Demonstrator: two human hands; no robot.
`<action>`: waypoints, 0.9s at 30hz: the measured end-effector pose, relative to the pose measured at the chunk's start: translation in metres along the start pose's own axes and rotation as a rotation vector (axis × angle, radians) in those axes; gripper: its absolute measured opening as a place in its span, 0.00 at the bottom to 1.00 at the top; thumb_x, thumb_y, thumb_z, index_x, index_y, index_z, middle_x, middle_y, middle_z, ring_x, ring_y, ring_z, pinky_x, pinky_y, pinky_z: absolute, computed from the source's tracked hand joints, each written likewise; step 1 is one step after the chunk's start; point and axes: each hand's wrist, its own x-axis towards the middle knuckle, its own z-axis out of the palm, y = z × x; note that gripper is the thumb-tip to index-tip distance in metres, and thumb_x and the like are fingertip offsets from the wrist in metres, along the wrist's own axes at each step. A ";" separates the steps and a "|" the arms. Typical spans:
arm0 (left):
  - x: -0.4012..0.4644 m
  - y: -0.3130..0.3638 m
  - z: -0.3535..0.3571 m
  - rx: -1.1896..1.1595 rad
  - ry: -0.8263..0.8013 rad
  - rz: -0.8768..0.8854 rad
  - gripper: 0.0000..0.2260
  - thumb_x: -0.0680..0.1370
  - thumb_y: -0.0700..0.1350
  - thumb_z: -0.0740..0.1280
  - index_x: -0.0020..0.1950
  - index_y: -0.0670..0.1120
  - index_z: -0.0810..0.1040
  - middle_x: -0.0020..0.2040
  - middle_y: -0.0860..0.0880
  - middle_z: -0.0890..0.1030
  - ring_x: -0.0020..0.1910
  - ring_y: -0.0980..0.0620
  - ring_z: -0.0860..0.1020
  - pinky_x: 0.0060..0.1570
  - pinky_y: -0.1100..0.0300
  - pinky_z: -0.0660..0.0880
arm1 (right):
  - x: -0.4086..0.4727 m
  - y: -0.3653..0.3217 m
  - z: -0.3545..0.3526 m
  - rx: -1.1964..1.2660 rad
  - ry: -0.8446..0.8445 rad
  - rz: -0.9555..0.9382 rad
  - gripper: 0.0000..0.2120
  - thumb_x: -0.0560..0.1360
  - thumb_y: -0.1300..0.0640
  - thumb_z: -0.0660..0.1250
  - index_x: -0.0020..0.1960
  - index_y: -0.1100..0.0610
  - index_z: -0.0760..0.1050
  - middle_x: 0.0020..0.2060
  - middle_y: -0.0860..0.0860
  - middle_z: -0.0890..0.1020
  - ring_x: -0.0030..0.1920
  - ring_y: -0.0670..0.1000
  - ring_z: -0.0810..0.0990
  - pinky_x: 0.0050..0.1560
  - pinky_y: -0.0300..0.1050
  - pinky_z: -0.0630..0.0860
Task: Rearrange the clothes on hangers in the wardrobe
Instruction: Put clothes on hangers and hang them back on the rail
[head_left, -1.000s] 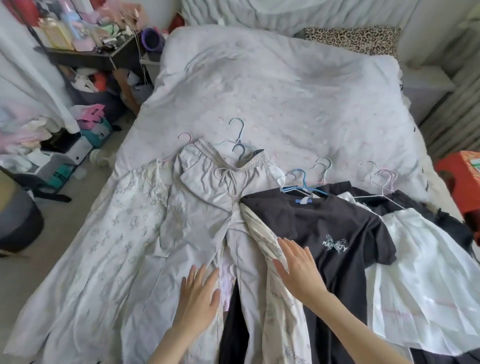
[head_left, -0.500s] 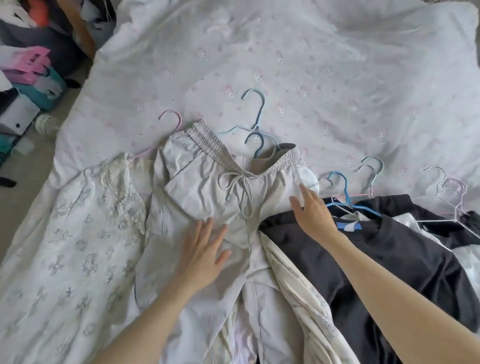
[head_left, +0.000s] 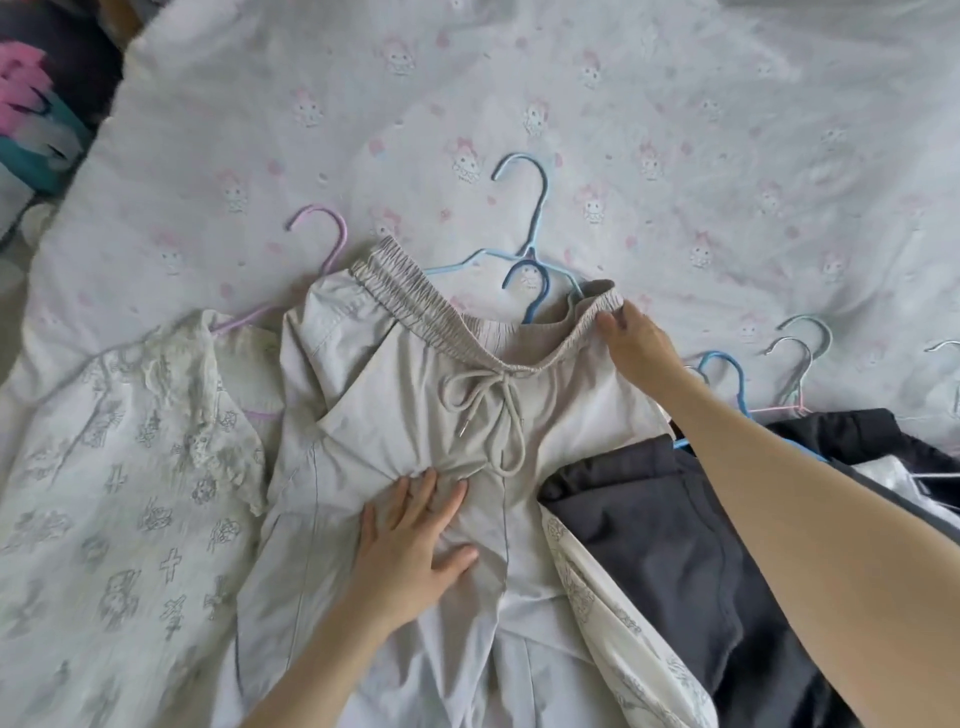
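Pale grey drawstring trousers (head_left: 384, 395) lie spread on the bed, waistband away from me. My left hand (head_left: 410, 545) presses flat on their front, fingers straight, just below the tied cord. My right hand (head_left: 631, 343) pinches the right end of the elastic waistband. A dark blue hanger hook (head_left: 530, 283) sticks out from under the waistband, with a light blue hanger (head_left: 524, 208) behind it. A white printed dress (head_left: 119, 467) on a lilac hanger (head_left: 324, 241) lies to the left. A black T-shirt (head_left: 660, 525) lies to the right, partly under my forearm.
The bed cover (head_left: 675, 130) with small pink cartoon prints stretches beyond the clothes. Several more hanger hooks (head_left: 789, 358) lie at the right above dark and white garments. Coloured clutter (head_left: 31, 124) sits off the bed's left edge. A cream printed garment (head_left: 613, 623) lies between trousers and T-shirt.
My view has closed in on the trousers. My right hand moved up from the black T-shirt to the waistband's right end and took hold. My left hand slid up the trousers.
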 end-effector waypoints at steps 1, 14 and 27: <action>0.001 0.000 -0.001 -0.011 -0.003 0.000 0.35 0.60 0.72 0.35 0.65 0.65 0.29 0.76 0.56 0.36 0.75 0.51 0.37 0.71 0.48 0.40 | -0.001 -0.001 0.001 0.025 0.006 -0.002 0.13 0.80 0.48 0.54 0.42 0.56 0.64 0.43 0.55 0.73 0.49 0.58 0.73 0.47 0.49 0.64; -0.044 -0.007 -0.046 -0.391 0.490 0.091 0.25 0.77 0.58 0.51 0.72 0.52 0.65 0.73 0.49 0.62 0.73 0.52 0.58 0.69 0.52 0.61 | -0.079 -0.037 -0.025 0.273 0.161 -0.056 0.19 0.78 0.51 0.61 0.33 0.54 0.56 0.28 0.49 0.63 0.30 0.49 0.61 0.41 0.47 0.60; -0.092 -0.001 -0.232 -0.198 1.012 -0.067 0.29 0.79 0.48 0.61 0.75 0.39 0.54 0.75 0.37 0.56 0.74 0.37 0.51 0.69 0.39 0.48 | -0.188 -0.106 -0.110 0.421 0.225 -0.246 0.20 0.77 0.54 0.63 0.33 0.54 0.56 0.28 0.48 0.63 0.31 0.49 0.61 0.42 0.44 0.58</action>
